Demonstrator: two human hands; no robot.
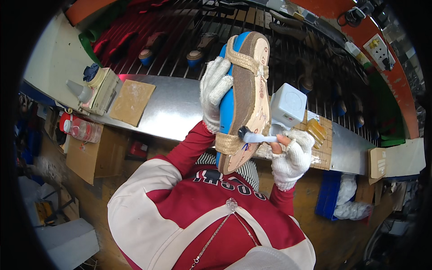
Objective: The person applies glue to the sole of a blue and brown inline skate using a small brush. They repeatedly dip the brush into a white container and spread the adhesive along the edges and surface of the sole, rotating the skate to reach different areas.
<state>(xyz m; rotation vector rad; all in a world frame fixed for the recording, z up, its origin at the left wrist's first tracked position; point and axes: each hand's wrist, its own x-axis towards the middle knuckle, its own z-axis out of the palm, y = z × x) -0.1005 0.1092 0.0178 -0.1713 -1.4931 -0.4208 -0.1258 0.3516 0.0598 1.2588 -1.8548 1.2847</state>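
Observation:
Both my hands wear white knit gloves. My left hand (216,85) is wrapped around a sandal (245,90) built on a blue shoe last (226,110), holding it up on edge with the pale underside turned to the right. Woven tan straps cross the sandal near its top and bottom. Pinched in my right hand (292,155), with bare fingertips showing, is a brush (263,138) with a whitish handle. Its dark bristles touch or nearly touch the brown sole edge near the lower strap; exact contact is unclear. Fingers of my left hand behind the last are hidden.
Beyond the metal ledge (175,108), a rack of rods (173,63) carries several shoes. A white square container (288,104) stands right of the sandal, near an amber block (316,130). A tan board (132,102) lies left; a plastic bottle (85,129) rests on a cardboard box (96,153).

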